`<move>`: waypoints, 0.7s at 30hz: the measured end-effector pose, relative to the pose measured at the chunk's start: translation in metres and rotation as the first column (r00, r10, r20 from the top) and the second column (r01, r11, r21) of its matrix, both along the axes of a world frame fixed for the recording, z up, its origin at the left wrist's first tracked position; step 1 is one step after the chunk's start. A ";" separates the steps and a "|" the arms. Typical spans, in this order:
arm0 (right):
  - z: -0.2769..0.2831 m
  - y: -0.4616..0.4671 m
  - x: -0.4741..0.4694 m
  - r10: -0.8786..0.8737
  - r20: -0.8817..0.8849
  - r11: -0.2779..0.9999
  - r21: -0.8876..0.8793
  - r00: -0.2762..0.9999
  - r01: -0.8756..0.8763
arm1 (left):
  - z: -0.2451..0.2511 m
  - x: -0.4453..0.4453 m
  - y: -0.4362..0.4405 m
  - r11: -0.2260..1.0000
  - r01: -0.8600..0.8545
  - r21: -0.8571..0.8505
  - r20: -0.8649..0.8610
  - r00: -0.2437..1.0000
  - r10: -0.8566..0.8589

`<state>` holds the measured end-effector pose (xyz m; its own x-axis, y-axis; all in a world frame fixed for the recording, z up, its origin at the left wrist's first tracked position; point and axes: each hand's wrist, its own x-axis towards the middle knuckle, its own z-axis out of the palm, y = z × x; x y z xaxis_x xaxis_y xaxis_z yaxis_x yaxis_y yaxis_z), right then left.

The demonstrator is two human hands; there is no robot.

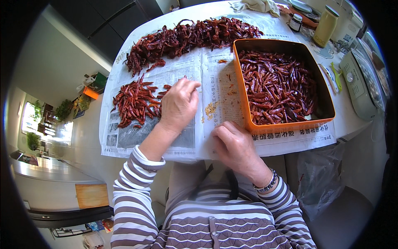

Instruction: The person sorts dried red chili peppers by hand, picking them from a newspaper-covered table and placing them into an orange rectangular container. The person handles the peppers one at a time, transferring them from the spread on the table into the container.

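Observation:
My left hand (180, 101) is over the newspaper (186, 67), beside a small pile of dried red chili peppers (136, 101); a bit of red shows at its fingertips, perhaps a chili. My right hand (233, 144) rests curled at the newspaper's near edge, by the near left corner of an orange square tin (290, 124); its fingertips are hidden. Dried red chilies (276, 87) fill much of the tin. A long heap of darker, wrinkled dried chilies (192, 37) stretches across the back. Pale yellow seeds (210, 110) lie between my hands.
A green peeler (336, 76) and a white-handled tool (329, 77) lie right of the tin. Behind them stand a glass jar (326, 28), a small dark bottle (295, 22) and a grey appliance (357, 84). A cloth (256, 7) lies at the back. A plastic bag (320, 180) hangs below the table's edge.

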<state>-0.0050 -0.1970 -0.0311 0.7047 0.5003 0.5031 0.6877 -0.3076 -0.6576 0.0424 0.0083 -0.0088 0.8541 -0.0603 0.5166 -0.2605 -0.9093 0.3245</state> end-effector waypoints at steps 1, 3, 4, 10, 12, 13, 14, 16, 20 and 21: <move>0.001 0.000 0.000 0.001 0.001 1.000 0.003 1.000 -0.001 | 0.000 0.001 0.005 0.999 -0.022 0.039 -0.021 1.000 0.023; 0.003 -0.001 0.000 0.004 0.005 1.000 0.009 1.000 -0.004 | -0.001 0.002 0.015 0.991 -0.064 0.119 -0.060 0.996 0.072; 0.003 0.000 0.000 0.004 0.005 1.000 0.012 1.000 -0.004 | -0.003 0.004 0.020 0.990 -0.065 0.124 -0.106 0.991 0.079; 0.002 0.000 0.000 0.003 -0.004 1.000 0.016 1.000 -0.003 | -0.001 0.006 0.022 0.986 -0.023 0.166 -0.201 0.978 0.057; 0.001 -0.001 0.000 0.004 0.004 1.000 0.017 1.000 -0.004 | 0.001 0.005 0.022 0.986 -0.004 0.164 -0.206 0.978 0.039; 0.002 -0.001 0.000 0.005 0.003 1.000 0.014 1.000 -0.005 | 0.001 0.005 0.022 0.986 0.005 0.164 -0.209 0.977 0.029; 0.002 -0.001 0.000 0.006 0.001 1.000 0.011 1.000 -0.006 | 0.001 0.004 0.022 0.986 0.015 0.167 -0.198 0.980 0.019; 0.002 -0.001 0.000 0.005 0.000 1.000 0.012 1.000 -0.005 | 0.001 0.004 0.021 0.984 0.036 0.172 -0.176 0.984 -0.005; 0.002 -0.001 0.000 0.010 0.008 1.000 0.025 1.000 -0.010 | 0.009 0.000 0.023 0.994 -0.021 -0.108 -0.168 0.986 0.003; 0.002 -0.001 0.000 0.009 0.012 1.000 0.026 1.000 -0.010 | 0.010 0.000 0.027 0.994 -0.018 -0.108 -0.167 0.986 0.000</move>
